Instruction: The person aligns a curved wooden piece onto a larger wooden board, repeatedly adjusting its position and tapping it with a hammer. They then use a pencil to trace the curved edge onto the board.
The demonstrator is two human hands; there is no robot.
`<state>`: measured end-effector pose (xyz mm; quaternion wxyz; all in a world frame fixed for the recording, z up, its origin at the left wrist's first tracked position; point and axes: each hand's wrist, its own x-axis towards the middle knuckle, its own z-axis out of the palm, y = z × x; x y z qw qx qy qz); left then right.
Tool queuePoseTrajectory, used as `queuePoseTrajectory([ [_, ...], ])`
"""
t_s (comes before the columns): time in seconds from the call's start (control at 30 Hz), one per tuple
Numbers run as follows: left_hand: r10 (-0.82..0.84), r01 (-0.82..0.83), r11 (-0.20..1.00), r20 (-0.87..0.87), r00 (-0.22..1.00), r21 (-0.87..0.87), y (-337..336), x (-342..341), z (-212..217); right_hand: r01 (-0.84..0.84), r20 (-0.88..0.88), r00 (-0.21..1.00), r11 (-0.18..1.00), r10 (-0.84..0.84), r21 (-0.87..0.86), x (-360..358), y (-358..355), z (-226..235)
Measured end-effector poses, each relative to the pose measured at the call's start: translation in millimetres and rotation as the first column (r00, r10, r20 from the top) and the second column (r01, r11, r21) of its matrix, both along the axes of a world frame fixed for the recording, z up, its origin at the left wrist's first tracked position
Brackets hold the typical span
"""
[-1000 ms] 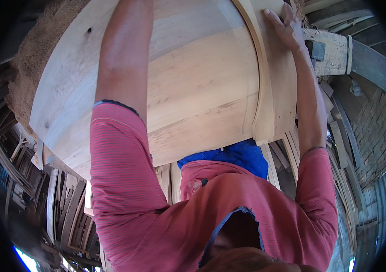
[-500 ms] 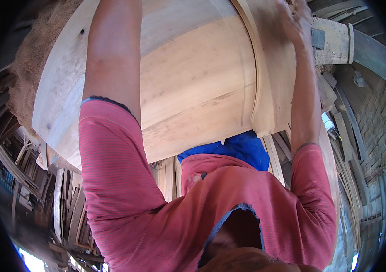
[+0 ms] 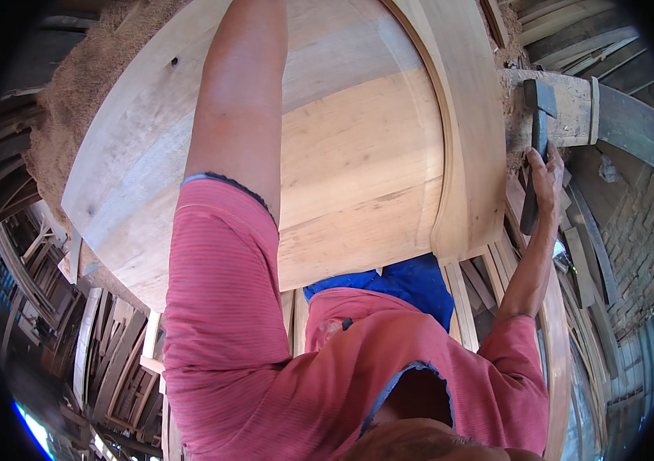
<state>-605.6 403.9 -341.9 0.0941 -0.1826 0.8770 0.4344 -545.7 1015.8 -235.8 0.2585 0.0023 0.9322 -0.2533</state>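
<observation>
Here, the right hand (image 3: 547, 178) holds a hammer (image 3: 539, 131) at three o'clock from the big wooden panel (image 3: 357, 146); I can't tell the unseen left hand's grip.

This is a woodworking workshop. Brown, loose sawdust (image 3: 73, 127) lies beside a pale, broad wooden panel (image 3: 357, 146), with long, narrow wooden boards (image 3: 115, 361) stacked around.

- My one view came from the left of two fisheye cameras worn side by side on my head.
- It looked steeply down, upright and unmirrored, over my pink shirt (image 3: 388, 338) and onto the wooden panel (image 3: 365, 154) before me.
- My shirt stood close, filling the lower middle; my right hand (image 3: 546, 180) showed smaller, farther off.
- Straight edges bowed toward a dark, rounded rim.
</observation>
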Motion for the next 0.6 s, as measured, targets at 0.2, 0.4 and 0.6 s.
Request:
queuePoseTrajectory([
  [0.2, 0.016, 0.054, 0.932, 0.188, 0.982, -0.359, 19, -13, 29, 0.007, -0.068, 0.998, 0.993, 0.000, 0.116, -33, -63, 4],
  [0.4, 0.158, -0.157, 0.987, -0.021, 0.987, 0.032, 12, 3, 3, -0.281, -0.080, 0.952, 0.945, 0.297, 0.166, -44, -86, 0],
  [0.6, 0.199, -0.197, 0.980, 0.057, 0.978, -0.028, 18, -7, 5, -0.127, -0.046, 0.990, 0.976, 0.137, 0.178, -44, -100, 10],
])
